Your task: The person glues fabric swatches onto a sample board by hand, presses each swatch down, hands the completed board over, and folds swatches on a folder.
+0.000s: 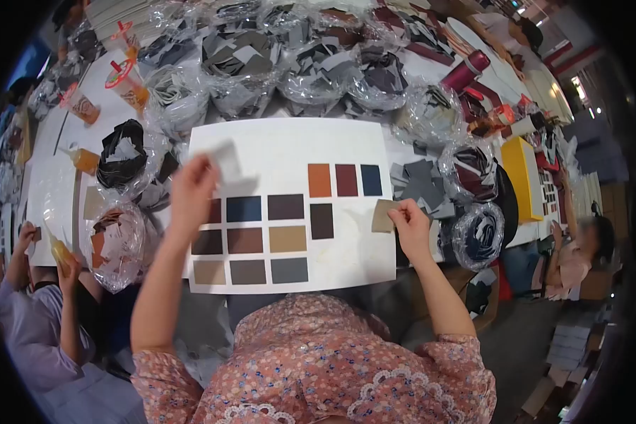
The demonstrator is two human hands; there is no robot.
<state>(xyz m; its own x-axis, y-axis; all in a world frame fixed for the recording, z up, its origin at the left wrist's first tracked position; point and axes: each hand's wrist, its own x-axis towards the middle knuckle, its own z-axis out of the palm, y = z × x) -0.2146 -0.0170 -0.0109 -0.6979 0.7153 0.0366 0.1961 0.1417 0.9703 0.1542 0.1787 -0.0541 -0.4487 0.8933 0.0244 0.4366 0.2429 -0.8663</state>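
Observation:
A white board (353, 261) lies in front of me with rows of coloured swatches on its left and middle. Over its upper left, my left hand (194, 187) holds a light grey swatch (227, 161), blurred by motion. At the board's right edge my right hand (410, 225) pinches a tan swatch (384, 215). Orange (319, 180), dark red (346, 180) and navy (372, 180) swatches sit at the upper right of the rows. A dark swatch (321, 221) lies below the orange one.
Plastic-wrapped bundles of swatches (240, 63) ring the board's far side. Drink cups (127, 85) stand at the upper left, a magenta bottle (466, 71) at the upper right. A yellow box (521, 180) is on the right. Co-workers sit at both sides; one holds a glue bottle (61, 251).

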